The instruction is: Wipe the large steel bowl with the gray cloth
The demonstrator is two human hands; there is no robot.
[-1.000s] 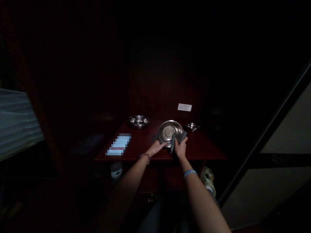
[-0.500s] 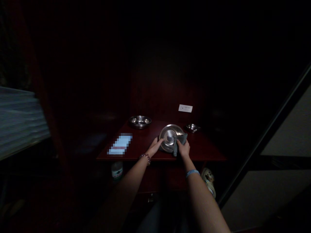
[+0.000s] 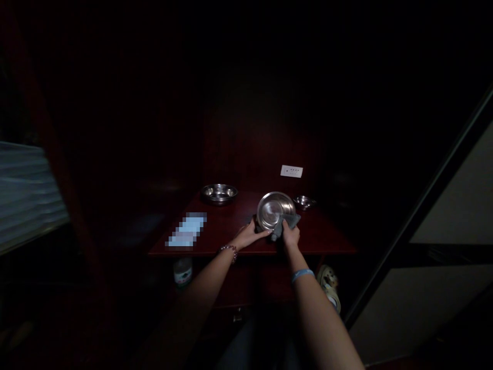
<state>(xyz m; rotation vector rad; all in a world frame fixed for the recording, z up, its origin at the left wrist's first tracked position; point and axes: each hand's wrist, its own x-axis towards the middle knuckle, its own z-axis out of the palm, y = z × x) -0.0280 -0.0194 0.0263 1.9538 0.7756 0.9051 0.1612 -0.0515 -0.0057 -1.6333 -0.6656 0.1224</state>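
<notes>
A shiny metal bowl point(image 3: 272, 206) is held tilted above the dark red desk, its inside facing me. My left hand point(image 3: 248, 236) grips it at the lower left, thumb along the near rim and the other fingers partly hidden behind it. In my right hand point(image 3: 291, 235) is a grey cloth point(image 3: 285, 225), bunched over the bowl's lower right rim. Behind the hands, a wide metal bowl point(image 3: 219, 193) stands at the back left of the desk, and a smaller metal bowl point(image 3: 304, 202) at the back right.
A phone-like bright rectangle point(image 3: 188, 229), blurred out, lies on the desk's left point(image 3: 227, 221). A white wall socket point(image 3: 291, 171) is on the back panel. Below the desk are a bottle point(image 3: 183, 272) at left and pale clogs point(image 3: 328, 282) at right. Surroundings are very dark.
The held bowl has turned and risen slightly in my hands. My left thumb has slid from inside the bowl to its near rim, and the cloth has shifted along the lower right edge.
</notes>
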